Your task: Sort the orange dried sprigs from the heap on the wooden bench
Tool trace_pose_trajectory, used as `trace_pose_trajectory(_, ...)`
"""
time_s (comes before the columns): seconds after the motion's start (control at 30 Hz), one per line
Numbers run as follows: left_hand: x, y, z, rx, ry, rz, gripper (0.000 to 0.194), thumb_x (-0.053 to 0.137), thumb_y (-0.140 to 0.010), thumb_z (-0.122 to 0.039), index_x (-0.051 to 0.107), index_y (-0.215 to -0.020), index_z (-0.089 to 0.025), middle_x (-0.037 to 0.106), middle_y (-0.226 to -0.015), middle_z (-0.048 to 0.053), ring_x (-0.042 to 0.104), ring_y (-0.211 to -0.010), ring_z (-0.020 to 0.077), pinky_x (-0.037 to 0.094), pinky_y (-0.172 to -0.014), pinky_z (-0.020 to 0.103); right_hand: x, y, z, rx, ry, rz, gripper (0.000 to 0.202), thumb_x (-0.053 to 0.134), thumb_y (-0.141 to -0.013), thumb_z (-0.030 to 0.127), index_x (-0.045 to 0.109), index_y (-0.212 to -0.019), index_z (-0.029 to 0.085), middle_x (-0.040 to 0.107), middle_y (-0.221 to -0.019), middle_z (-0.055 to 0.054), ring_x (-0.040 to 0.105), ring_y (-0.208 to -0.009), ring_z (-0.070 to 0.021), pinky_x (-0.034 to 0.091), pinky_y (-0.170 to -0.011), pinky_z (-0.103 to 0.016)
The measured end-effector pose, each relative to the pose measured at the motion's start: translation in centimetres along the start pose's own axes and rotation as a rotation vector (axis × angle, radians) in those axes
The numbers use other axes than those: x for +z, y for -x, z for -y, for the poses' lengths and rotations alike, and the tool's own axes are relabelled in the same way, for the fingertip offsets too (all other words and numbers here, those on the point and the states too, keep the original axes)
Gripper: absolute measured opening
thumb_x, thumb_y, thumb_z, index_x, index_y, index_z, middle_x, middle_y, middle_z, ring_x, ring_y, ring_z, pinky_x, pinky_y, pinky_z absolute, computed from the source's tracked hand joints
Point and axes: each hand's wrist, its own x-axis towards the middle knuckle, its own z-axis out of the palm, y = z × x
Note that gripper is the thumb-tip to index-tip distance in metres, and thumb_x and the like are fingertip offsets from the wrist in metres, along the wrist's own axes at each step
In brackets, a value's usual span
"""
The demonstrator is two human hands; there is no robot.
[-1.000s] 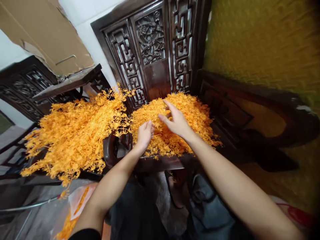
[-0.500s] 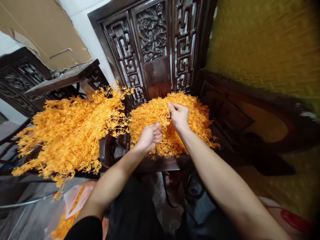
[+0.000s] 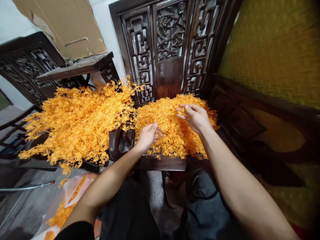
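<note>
A heap of orange plastic flower sprigs lies on the seat of a dark wooden chair. Over the left front part of that heap is my left hand, its fingers loosely bent and apart, with no sprig visible in them. My right hand hovers above the heap's right side, fingers spread, holding nothing. Whether any fingertip touches the sprigs below, I cannot tell. To the left, a larger bundle of long orange sprigs rests across the chair's arm side.
A carved chair back rises behind the heap. At left are a dark side table and cardboard. A plastic bag with orange pieces stands on the floor. A yellowish woven surface is at right.
Both hands have loosened from closed pinches. My right hand has moved right and spread its fingers. The view has shifted, so the furniture appears farther right.
</note>
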Motion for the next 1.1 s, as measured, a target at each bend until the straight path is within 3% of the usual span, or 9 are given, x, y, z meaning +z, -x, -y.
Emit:
trace_pose_trajectory(0.17, -0.7, 0.0, 0.9, -0.030, -0.145, 0.009, 0.039, 0.056, -0.094, -0.054, 0.056, -0.080, -0.017, 0.041, -0.051, -0.007, 0.033, -0.041, 0.0063, 0.022, -0.043, 0.019, 2.4, 1.2, 1.0, -0.224, 0.540, -0.059, 0.048, 0.057, -0.093, 0.056, 0.070, -0.118, 0.017, 0.065, -0.134, -0.016, 0.057, -0.132, -0.0302, 0.039, -0.117, -0.052)
trace_pose_trajectory(0.27, -1.0, -0.1, 1.0, -0.023, -0.222, 0.002, 0.040, 0.053, -0.095, -0.053, 0.056, -0.079, -0.016, 0.053, -0.064, -0.002, 0.037, -0.044, 0.0060, 0.025, -0.044, 0.020, 3.8, 2.5, 2.8, -0.415, 0.645, -0.027, 0.054, 0.040, -0.102, 0.053, 0.059, -0.141, 0.019, 0.062, -0.139, -0.014, 0.059, -0.128, -0.0270, 0.043, -0.113, -0.047)
trace_pose_trajectory(0.4, -1.0, -0.1, 0.6, 0.070, -0.445, -0.031, 0.041, 0.045, -0.098, -0.050, 0.057, -0.078, -0.017, 0.057, -0.068, 0.000, 0.045, -0.051, 0.0090, 0.033, -0.050, 0.023, 5.8, 4.2, 4.3, -0.564, 0.742, 0.221, 0.062, 0.060, -0.095, 0.047, 0.047, -0.152, 0.027, 0.060, -0.136, -0.012, 0.063, -0.114, -0.0265, 0.050, -0.104, -0.047)
trace_pose_trajectory(0.47, -0.9, 0.1, 0.1, 0.143, -0.582, -0.040, 0.041, 0.043, -0.099, -0.049, 0.058, -0.077, -0.017, 0.058, -0.067, 0.000, 0.049, -0.055, 0.0110, 0.037, -0.055, 0.024, 6.1, 4.2, 4.1, -0.543, 0.759, 0.303, 0.052, 0.065, -0.093, 0.040, 0.060, -0.142, 0.025, 0.064, -0.129, -0.012, 0.063, -0.114, -0.0275, 0.049, -0.104, -0.049)
trace_pose_trajectory(0.57, -1.1, 0.7, -0.7, 0.190, -0.706, -0.041, 0.041, 0.040, -0.099, -0.046, 0.057, -0.073, -0.018, 0.058, -0.066, 0.000, 0.051, -0.059, 0.0130, 0.038, -0.060, 0.026, 4.8, 3.4, 3.3, -0.367, 0.630, 0.396, 0.027, 0.068, -0.089, 0.036, 0.077, -0.110, 0.022, 0.073, -0.111, -0.009, 0.067, -0.104, -0.0259, 0.051, -0.099, -0.048)
trace_pose_trajectory(0.67, -1.8, 1.2, -1.3, 0.211, -0.799, -0.028, 0.041, 0.040, -0.099, -0.043, 0.056, -0.071, -0.019, 0.058, -0.065, 0.000, 0.054, -0.063, 0.0143, 0.039, -0.064, 0.027, 2.5, 2.7, 2.7, -0.095, 0.446, 0.432, 0.035, 0.081, -0.076, 0.042, 0.079, -0.102, 0.020, 0.075, -0.098, -0.008, 0.069, -0.089, -0.0235, 0.055, -0.087, -0.043)
trace_pose_trajectory(0.73, -2.2, 1.3, -1.6, 0.228, -0.858, -0.013, 0.040, 0.040, -0.099, -0.042, 0.057, -0.071, -0.019, 0.059, -0.066, 0.000, 0.055, -0.065, 0.0148, 0.039, -0.067, 0.027, 1.5, 2.7, 2.7, -0.010, 0.401, 0.442, 0.041, 0.085, -0.070, 0.045, 0.079, -0.101, 0.018, 0.075, -0.097, -0.008, 0.069, -0.085, -0.0226, 0.055, -0.082, -0.040)
trace_pose_trajectory(0.93, -2.6, 1.4, -1.5, 0.213, -0.908, 0.012, 0.039, 0.040, -0.100, -0.039, 0.057, -0.071, -0.019, 0.060, -0.066, 0.001, 0.056, -0.065, 0.0149, 0.039, -0.068, 0.028, 2.2, 3.3, 2.9, -0.091, 0.426, 0.522, 0.037, 0.080, -0.079, 0.043, 0.079, -0.111, 0.024, 0.075, -0.115, -0.007, 0.069, -0.104, -0.0235, 0.051, -0.099, -0.042)
trace_pose_trajectory(1.1, -1.9, 1.5, -1.3, 0.225, -0.900, 0.057, 0.040, 0.040, -0.099, -0.042, 0.056, -0.070, -0.019, 0.059, -0.065, 0.000, 0.056, -0.065, 0.0151, 0.038, -0.068, 0.028, 2.9, 3.4, 2.4, -0.053, 0.310, 0.344, 0.032, 0.079, -0.078, 0.042, 0.081, -0.102, 0.022, 0.078, -0.094, -0.006, 0.069, -0.079, -0.0193, 0.056, -0.079, -0.037)
